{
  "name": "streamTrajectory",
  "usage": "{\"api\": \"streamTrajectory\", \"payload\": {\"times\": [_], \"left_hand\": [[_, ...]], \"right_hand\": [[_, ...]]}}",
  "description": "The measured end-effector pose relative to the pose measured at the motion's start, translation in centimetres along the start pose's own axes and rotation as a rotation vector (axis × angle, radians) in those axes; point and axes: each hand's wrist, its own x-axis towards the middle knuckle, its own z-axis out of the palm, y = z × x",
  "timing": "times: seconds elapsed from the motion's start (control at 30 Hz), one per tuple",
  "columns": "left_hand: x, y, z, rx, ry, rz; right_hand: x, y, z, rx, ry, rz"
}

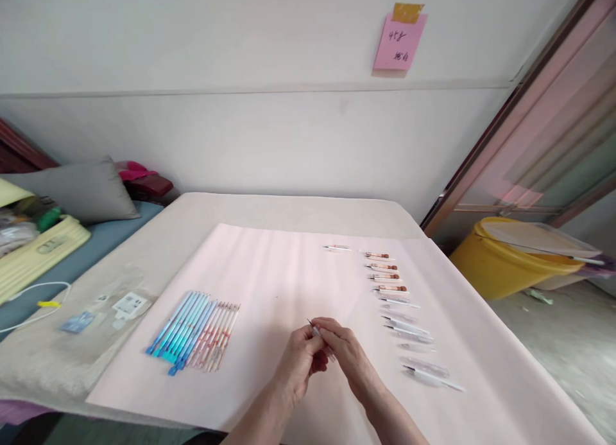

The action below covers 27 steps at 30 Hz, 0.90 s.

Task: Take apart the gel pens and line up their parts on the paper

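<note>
Over the front middle of the pink sheet, my left hand (304, 356) and my right hand (345, 349) meet around a slim pale pen (316, 331) with a dark pointed tip. The tip sticks out up and left past my fingers, and most of the barrel is hidden. Both hands are closed on it. To the left lies a row of blue pens (185, 326), side by side with several white-and-red pens (216, 336). On the right, a column holds pens with brown ends (385, 277) and, nearer me, white pens (409, 331) beside clear caps.
The pink sheet (269, 265) covers much of the cloth-topped table (289, 207). A single pen (337, 248) lies toward its back. Clear plastic packaging (108, 307) rests at the left. A yellow bin (491, 259) stands off the right side, and a wall rises behind.
</note>
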Motion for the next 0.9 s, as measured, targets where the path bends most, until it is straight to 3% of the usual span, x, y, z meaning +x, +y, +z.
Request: {"api": "streamTrajectory", "payload": {"times": [0.1,0.27,0.5,0.7,0.9], "left_hand": [[0.1,0.2,0.0,-0.003,0.034,0.01],[0.5,1.2,-0.7,-0.08,0.155,0.065],[1.1,0.8,-1.0,-0.16,0.204,0.117],[0.6,1.3,-0.6,-0.199,0.156,0.109],[0.2,2.1,-0.5,-0.118,0.129,0.098]], "right_hand": [[0.0,0.0,-0.4,-0.042,0.0,0.017],[0.2,0.4,-1.0,0.071,0.121,0.01],[0.0,1.0,0.6,0.232,0.073,0.008],[0.5,1.5,0.5,0.234,0.099,0.003],[0.6,0.8,-0.5,0.12,0.033,-0.015]]}}
